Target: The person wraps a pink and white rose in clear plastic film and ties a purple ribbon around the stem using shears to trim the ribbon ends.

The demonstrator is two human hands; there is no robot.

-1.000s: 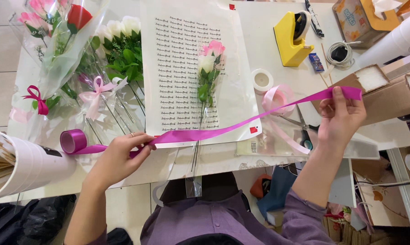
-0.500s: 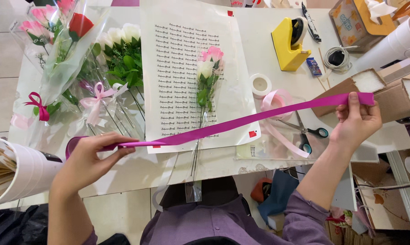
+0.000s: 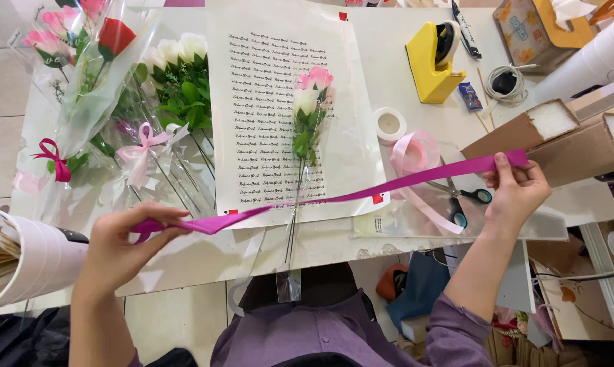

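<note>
Stretching pink ribbon tight above table: left hand pinches one end, right hand pinches other, over paper-wrapped flowers.

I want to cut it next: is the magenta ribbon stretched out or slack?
Stretched out: the ribbon runs straight between the left hand and right hand, above the table.
</note>
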